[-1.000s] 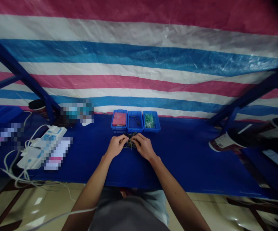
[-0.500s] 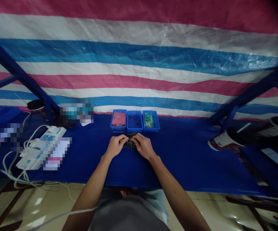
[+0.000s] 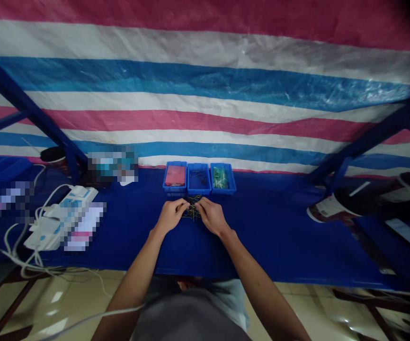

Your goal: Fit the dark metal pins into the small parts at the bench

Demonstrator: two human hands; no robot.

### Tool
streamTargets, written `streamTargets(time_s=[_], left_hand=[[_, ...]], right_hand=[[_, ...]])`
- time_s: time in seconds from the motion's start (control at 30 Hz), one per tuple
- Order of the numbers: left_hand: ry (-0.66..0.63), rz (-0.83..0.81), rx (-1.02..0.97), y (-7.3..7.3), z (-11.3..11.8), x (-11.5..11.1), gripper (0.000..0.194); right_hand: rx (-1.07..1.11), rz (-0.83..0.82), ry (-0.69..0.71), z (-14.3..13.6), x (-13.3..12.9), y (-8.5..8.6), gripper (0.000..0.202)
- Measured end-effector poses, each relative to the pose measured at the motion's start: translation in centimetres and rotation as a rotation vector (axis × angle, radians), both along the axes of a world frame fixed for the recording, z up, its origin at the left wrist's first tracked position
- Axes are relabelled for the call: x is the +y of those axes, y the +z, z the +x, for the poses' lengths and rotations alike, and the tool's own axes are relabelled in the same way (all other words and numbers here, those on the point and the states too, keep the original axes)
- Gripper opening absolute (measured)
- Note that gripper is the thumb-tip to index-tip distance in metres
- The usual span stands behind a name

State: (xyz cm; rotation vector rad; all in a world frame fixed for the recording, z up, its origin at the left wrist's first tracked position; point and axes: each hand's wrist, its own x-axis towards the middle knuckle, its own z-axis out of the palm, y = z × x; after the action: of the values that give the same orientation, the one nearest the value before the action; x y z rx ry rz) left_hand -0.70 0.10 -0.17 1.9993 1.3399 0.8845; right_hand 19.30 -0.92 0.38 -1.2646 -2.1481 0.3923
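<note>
While the 3 blue bins [image 3: 199,192] sit unchanged, right hand [image 3: 212,216] has edged slightly off left hand [image 3: 170,215], both at thin pieces [image 3: 192,213]; fingers bunched, can't tell if gripping any.

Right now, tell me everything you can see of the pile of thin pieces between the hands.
The pile is a loose tangle of thin, wire-like pieces, some dark, some yellowish, pointing many ways; they may be metal. It lies on the blue tabletop, on the near side of the middle blue bin. The left hand and right hand partly cover it from either side; whether either grips a piece is too small to tell.
</note>
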Motion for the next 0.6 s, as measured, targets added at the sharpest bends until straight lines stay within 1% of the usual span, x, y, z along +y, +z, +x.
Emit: streamTargets(time_s=[0.2,0.3,0.47,0.6], left_hand=[[-0.002,-0.001,0.002,-0.02,-0.05,0.02,0.035],[-0.002,0.002,-0.003,-0.03,-0.06,0.03,0.035],[0.013,0.003,-0.007,-0.13,-0.07,0.05,0.036],[0.019,0.0,-0.008,-0.15,-0.04,0.0,0.036]], right_hand=[[-0.014,0.009,-0.019,-0.18,-0.02,0.04,0.035],[0.027,0.014,-0.03,-0.11,-0.03,-0.02,0.036],[0.159,-0.008,-0.003,0.17,-0.08,-0.12,0.021],[0.151,-0.005,0.038,0.19,-0.02,-0.26,0.016]])
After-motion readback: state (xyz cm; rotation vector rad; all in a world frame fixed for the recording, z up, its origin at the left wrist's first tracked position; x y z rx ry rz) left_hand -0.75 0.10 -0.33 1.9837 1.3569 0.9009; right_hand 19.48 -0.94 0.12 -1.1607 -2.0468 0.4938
